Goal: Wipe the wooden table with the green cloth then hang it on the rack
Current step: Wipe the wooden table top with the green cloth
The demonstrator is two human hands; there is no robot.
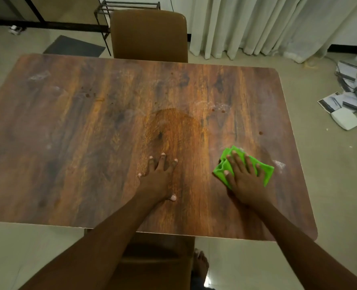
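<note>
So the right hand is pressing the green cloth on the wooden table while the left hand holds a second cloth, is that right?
Not quite. The head view shows the left hand holds no cloth: it lies flat on the bare wooden table, fingers spread. The right hand does press the green cloth on the table.

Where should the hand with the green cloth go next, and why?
Probably a short slide to the right. The right hand presses the green cloth flat on the table, and a white smudge shows just beyond the cloth's right edge. The left hand rests flat on the wood, likely as a brace.
</note>
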